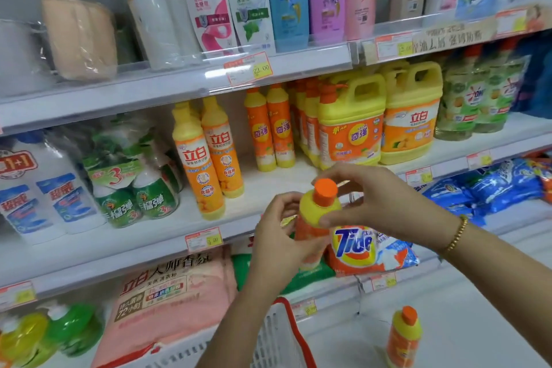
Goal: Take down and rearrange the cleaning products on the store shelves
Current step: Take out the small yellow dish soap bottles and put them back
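An orange and yellow dish-soap bottle (pixel 317 212) with an orange cap is held upright in front of the middle shelf (pixel 263 185). My left hand (pixel 279 240) grips its orange body from the left. My right hand (pixel 370 198) curls over the bottle's yellow shoulder, with fingertips around the cap. A second bottle of the same kind (pixel 403 336) stands on the floor at lower right. On the middle shelf stand two tall orange bottles (pixel 209 155), two slimmer ones (pixel 270 128) and yellow jugs (pixel 351 119).
A white basket with a red rim (pixel 280 334) sits below my arms. A Tide bag (pixel 363 248) and a pink detergent bag (pixel 170 302) lie on the lower shelf. Shampoo bottles (pixel 254 0) line the top shelf. Green spray packs (pixel 134 176) stand at left.
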Motion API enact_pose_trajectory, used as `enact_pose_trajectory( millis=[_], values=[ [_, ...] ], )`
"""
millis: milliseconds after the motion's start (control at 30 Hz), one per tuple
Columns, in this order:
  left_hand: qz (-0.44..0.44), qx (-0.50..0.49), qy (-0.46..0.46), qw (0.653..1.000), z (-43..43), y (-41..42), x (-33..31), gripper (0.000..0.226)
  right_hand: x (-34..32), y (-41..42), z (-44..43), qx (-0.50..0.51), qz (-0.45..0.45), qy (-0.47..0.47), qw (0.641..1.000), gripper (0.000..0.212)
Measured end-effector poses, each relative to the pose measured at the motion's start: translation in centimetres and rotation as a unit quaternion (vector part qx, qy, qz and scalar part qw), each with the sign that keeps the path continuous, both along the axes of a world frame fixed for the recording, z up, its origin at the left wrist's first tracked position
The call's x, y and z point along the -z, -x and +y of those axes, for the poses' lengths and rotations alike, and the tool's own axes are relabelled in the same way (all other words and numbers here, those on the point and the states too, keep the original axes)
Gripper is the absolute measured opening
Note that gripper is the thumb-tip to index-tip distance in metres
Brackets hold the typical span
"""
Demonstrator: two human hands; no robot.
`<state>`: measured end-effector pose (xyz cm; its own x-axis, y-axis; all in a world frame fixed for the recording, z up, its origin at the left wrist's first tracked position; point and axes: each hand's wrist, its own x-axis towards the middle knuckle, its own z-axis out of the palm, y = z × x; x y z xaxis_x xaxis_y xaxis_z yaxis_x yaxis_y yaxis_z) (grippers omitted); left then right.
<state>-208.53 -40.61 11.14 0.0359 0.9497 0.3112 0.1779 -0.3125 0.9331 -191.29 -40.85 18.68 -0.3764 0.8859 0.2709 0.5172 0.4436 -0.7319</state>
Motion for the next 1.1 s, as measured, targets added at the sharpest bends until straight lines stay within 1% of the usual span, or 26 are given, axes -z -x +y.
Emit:
enact_pose_trajectory(
  millis=[67,133,167,233,367,467,600,700,800,933,1000,1100],
  values=[
    [-0.004,0.004,0.008,1.000,0.7,-1.1,2.1,0.058,2.1,-0.7,0.4,0.024,-0.066,-0.015,0.997,0.056],
    [0.000,0.015,0.020,1.000,1.4,-2.2,4.3,0.061,4.5,-1.4,1.0,0.051,-0.120,-0.041,0.991,0.058],
    [0.004,0.025,0.031,0.999,1.6,-2.8,5.4,0.062,5.6,-1.7,1.2,0.061,-0.126,-0.053,0.989,0.056],
    [0.020,0.052,0.060,0.997,2.2,-3.6,7.8,0.063,8.2,-2.5,1.9,0.075,-0.103,-0.048,0.991,0.048],
    [0.116,0.110,0.117,0.980,2.9,-5.0,13.0,0.062,15.3,-4.2,2.8,0.114,-0.093,0.022,0.989,0.034],
    [0.199,0.128,0.149,0.960,3.1,-5.8,16.7,0.052,21.0,-5.0,2.7,0.141,-0.087,0.080,0.983,0.040],
    [0.250,0.126,0.189,0.941,3.5,-6.4,20.3,0.031,26.3,-5.5,2.7,0.165,-0.121,0.116,0.972,0.047],
    [0.278,0.120,0.205,0.931,3.9,-6.4,21.6,0.023,28.7,-5.5,3.0,0.158,-0.151,0.143,0.965,0.050],
    [0.292,0.108,0.206,0.928,4.2,-6.1,22.0,0.008,30.1,-5.3,3.6,0.156,-0.174,0.163,0.959,0.053],
    [0.290,0.096,0.205,0.930,4.2,-5.1,21.7,0.008,31.1,-5.0,3.7,0.129,-0.201,0.188,0.953,0.052],
    [0.285,0.086,0.200,0.933,4.2,-4.6,21.3,0.008,31.5,-4.9,3.4,0.116,-0.224,0.196,0.948,0.049],
    [0.280,0.068,0.191,0.938,4.3,-3.8,20.0,0.015,31.6,-4.8,2.7,0.099,-0.269,0.199,0.937,0.044]
  ],
)
